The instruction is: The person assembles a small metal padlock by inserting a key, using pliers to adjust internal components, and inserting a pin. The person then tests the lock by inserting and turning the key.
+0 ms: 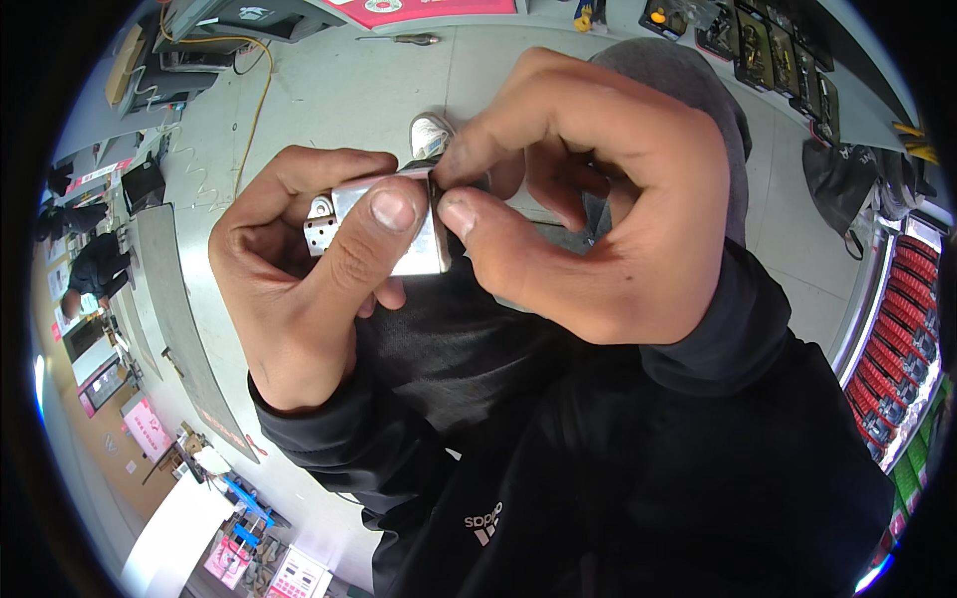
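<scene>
- The work sits in mid-air: a small silver lighter (424,257) is held above the person's lap, over the floor (329,95), between the two hands.
- The left grip (289,239) is closed round the lighter, its thumb (379,221) flat along the metal side and the fingers curled behind.
- The right grip (653,249) has thumb and forefinger drawn close together at the lighter's other end, beside a dark edge (435,211); whether they pinch that edge or a tiny piece there, one cannot tell.
- As for what is done, the lighter's holed chimney (318,236) is bare at the left, with no lid visible over it, so that end appears opened up.
- Work at the dark-edged end looks under way and unfinished, judging by the fingertips set against it.
- What is left is harder to judge: the fingers cover much of the lighter, and its inside does not show.
- A screwdriver (414,39) lies on the floor well apart from both hands, and trays (755,50) of small parts stand farther off at the upper right.
</scene>
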Available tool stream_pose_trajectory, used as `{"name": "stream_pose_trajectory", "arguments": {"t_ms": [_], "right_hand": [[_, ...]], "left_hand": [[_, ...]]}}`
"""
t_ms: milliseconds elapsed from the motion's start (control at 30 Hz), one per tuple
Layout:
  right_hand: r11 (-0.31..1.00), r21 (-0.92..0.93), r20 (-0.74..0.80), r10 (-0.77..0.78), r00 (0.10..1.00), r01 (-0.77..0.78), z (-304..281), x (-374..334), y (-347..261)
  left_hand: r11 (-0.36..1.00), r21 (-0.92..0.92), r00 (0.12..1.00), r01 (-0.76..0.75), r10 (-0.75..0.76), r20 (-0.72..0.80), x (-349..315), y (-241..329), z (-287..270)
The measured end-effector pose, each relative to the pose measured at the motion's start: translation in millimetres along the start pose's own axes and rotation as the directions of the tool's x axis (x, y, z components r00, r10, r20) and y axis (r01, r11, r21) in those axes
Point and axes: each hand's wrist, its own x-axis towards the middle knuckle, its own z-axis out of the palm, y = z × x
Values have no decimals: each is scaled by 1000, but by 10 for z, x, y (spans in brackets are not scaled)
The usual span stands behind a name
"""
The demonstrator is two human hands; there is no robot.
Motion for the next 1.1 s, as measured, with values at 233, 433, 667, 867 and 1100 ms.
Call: {"name": "stream_pose_trajectory", "arguments": {"t_ms": [233,433,667,867,1100], "right_hand": [[999,21,-11,28,1000,-27,30,-23,25],[999,-25,-51,-49,997,48,47,-14,18],[1000,0,-67,-24,997,24,52,-24,11],[997,-42,-76,-66,995,63,53,-22,34],[995,-80,-93,-68,993,61,53,-8,-17]], "left_hand": [[1000,27,999,-9,10,-34,-4,-2,41],[999,-36,1000,4,-3,11,2,-17,0],[999,-45,1000,-3,3,10,-7,-16,-2],[999,-36,1000,-5,5,6,1,-25,12],[999,-43,1000,4,-3,12,-8,-8,-13]]}}
